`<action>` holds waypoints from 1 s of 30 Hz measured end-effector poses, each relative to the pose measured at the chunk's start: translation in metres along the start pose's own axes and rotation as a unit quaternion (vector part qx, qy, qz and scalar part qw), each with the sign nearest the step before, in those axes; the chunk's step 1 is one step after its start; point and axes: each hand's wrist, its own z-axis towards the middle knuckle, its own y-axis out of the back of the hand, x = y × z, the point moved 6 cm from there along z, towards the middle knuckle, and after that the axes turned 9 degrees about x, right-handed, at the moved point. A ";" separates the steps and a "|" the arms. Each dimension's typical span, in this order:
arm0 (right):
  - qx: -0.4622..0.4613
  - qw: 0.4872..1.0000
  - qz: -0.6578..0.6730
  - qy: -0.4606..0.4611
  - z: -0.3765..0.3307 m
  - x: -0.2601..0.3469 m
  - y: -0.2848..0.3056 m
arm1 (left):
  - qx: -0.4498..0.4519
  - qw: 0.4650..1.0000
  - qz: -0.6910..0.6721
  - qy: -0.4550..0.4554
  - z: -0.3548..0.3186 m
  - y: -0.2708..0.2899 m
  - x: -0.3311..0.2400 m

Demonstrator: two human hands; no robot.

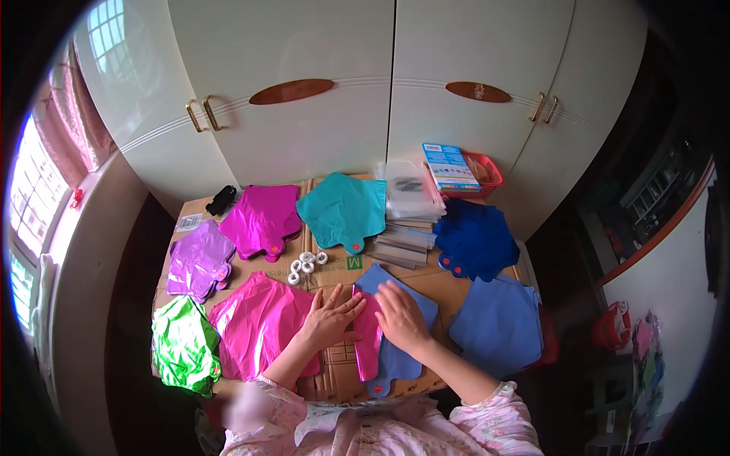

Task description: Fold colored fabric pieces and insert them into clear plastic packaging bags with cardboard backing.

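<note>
Hands lie flat, fingers spread, gripping nothing: the left hand (331, 318) and right hand (401, 317) press side by side on a folded pink balloon (368, 346) that sits atop a light blue balloon (395, 357) at the near middle of the cardboard (449, 281). Left of the left hand lies a pink stack (255, 323), then a green balloon (182, 343) at the edge. Right of the right hand rests a blue stack (498, 323). Farther back are white tape rolls (306, 264), purple (199, 260), magenta (262, 220), teal (344, 209) and dark blue (475, 239) balloons, and a pile of packets (411, 220). A red basket (487, 173) sits by the white cupboard (304, 144).
</note>
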 end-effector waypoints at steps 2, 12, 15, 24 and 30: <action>0.079 0.996 0.005 0.032 -0.008 0.009 -0.007 | 0.003 1.000 0.011 0.006 0.000 0.000 0.000; 0.145 0.989 -0.041 0.014 -0.023 0.005 -0.023 | 0.029 0.999 0.020 0.042 0.012 0.010 0.013; 0.158 0.987 -0.042 0.005 -0.025 0.004 -0.025 | -0.007 0.999 0.023 0.043 0.018 0.015 0.018; 0.205 0.977 -0.055 0.006 -0.023 0.005 -0.024 | -0.089 0.993 0.079 0.005 0.005 0.012 0.002; 0.217 0.974 -0.067 0.008 -0.025 0.008 -0.022 | -0.070 0.994 0.084 -0.033 -0.015 0.004 -0.017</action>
